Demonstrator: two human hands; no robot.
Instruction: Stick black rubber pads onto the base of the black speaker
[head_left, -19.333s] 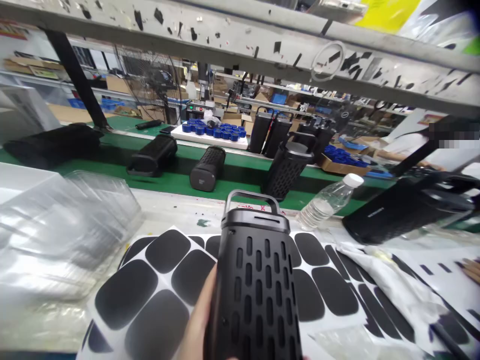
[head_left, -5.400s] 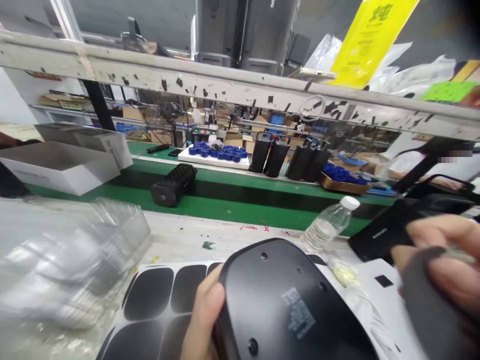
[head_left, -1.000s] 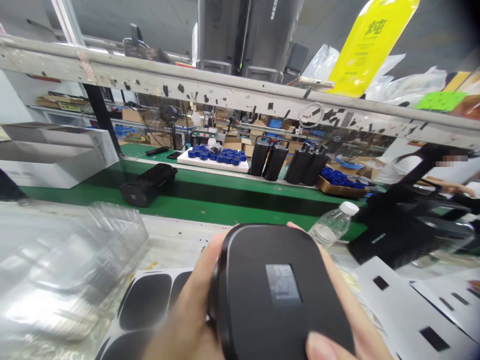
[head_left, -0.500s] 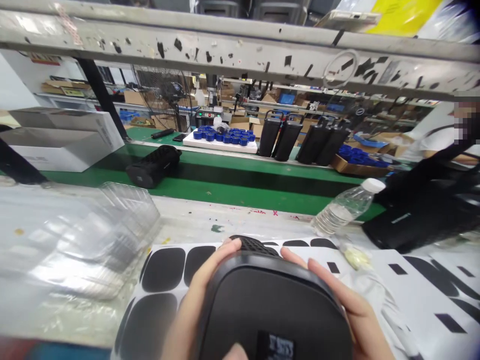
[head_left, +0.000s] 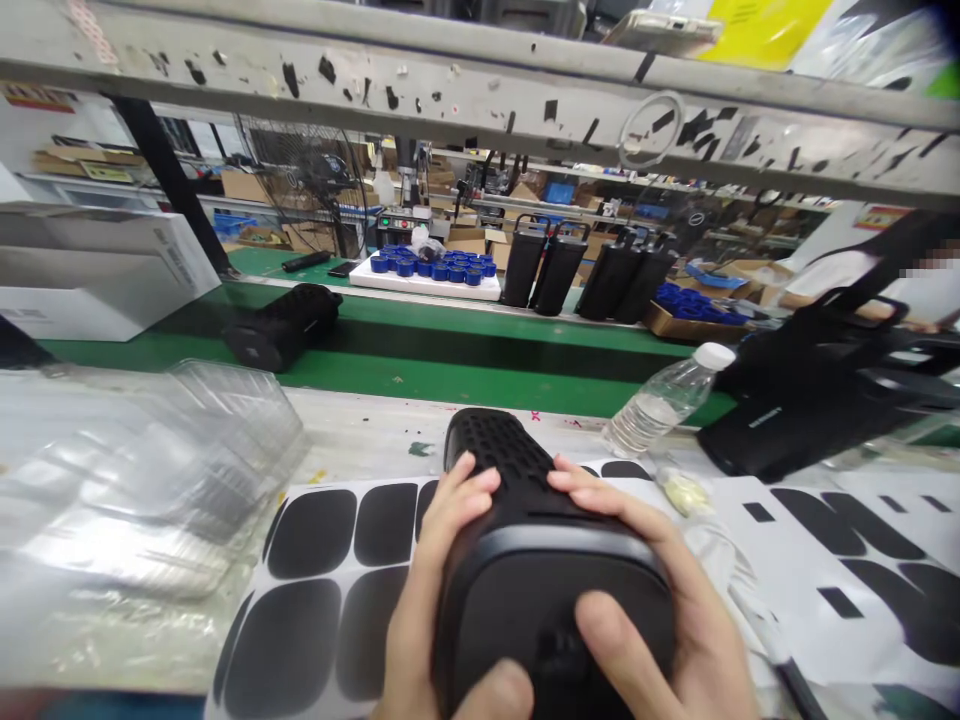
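Between both my hands is a black device (head_left: 559,590) with rounded corners, a holed casing and a smooth end panel facing me. Its far end points toward the green belt. My left hand (head_left: 431,570) wraps its left side, fingers on the holed top and thumb low on the end panel. Along the other side my right hand (head_left: 675,590) grips it, with its thumb pressed on the panel near a small dark, blurred mark. Beneath lies a white sheet of black rounded stickers (head_left: 311,530).
Clear plastic trays (head_left: 225,440) lie at left. A water bottle (head_left: 667,400) and black bags (head_left: 787,420) stand at right. Another black device (head_left: 281,325) lies on the green belt (head_left: 420,345). Blue round parts (head_left: 435,268) sit beyond it. A metal shelf beam (head_left: 450,85) crosses above.
The device has tilted so that more of its holed top shows. My right thumb has come onto the end panel, where a label-like mark showed before. The view has shifted slightly right.
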